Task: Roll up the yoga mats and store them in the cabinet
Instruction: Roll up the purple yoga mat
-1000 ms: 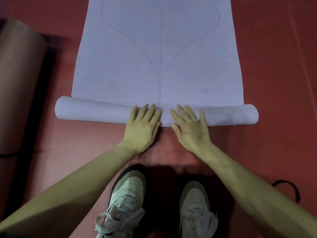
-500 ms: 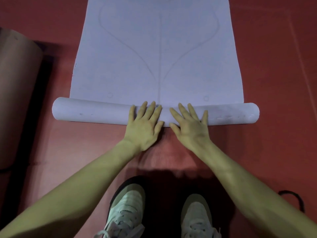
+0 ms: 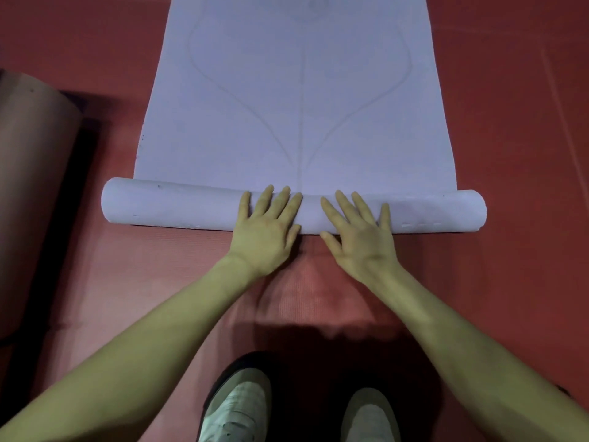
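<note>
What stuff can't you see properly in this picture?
Head view only:
- Pale lilac yoga mat: far end cut off by the top edge.
- Inside of its rolled part: hidden by the outer layer.
- Palms of the left hand and right hand: pressed face down on the roll.
- Brown rolled mat: cut by the left edge.
- White sneakers: cut by the bottom edge.
- Cabinet: not in view.

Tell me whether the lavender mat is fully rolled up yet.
No, the lavender mat is mostly still flat on the floor beyond the roll under the left hand and right hand.
</note>
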Demonstrator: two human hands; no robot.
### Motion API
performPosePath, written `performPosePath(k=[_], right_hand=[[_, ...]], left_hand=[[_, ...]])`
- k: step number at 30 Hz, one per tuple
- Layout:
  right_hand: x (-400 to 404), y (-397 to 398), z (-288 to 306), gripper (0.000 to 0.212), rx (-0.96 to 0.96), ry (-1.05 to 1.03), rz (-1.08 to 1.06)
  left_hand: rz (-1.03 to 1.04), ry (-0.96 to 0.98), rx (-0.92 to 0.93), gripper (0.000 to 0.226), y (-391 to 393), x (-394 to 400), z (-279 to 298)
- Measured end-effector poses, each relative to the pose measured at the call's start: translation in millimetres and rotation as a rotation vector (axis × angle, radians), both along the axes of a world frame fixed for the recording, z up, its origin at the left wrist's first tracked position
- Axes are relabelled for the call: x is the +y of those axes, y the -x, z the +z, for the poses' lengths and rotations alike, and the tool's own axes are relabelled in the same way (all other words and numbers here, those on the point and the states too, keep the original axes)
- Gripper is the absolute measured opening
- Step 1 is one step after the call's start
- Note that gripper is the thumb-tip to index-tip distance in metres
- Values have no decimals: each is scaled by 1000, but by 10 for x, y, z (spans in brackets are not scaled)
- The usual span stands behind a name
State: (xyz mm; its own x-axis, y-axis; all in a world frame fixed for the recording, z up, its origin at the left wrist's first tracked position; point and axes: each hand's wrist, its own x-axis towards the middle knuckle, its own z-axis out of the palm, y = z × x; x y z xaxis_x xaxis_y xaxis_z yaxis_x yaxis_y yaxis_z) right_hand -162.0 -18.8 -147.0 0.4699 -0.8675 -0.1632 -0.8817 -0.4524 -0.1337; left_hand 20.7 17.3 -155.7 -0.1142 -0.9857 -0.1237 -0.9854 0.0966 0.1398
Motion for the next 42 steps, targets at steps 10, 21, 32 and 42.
performPosePath(k=[10, 21, 32, 42], right_hand=[[-226, -52, -45, 53, -62, 137, 18], [-711, -29, -129, 85, 47, 162, 106], [-648, 21, -184, 53, -191, 319, 102], [82, 336, -160, 53, -176, 377, 146]], left_hand=[[13, 69, -23, 62, 15, -77, -32], [-145, 122, -107, 89, -433, -627, -63], [-220, 327, -12, 54, -427, -520, -96], [-314, 521, 29, 51, -205, 205, -143]])
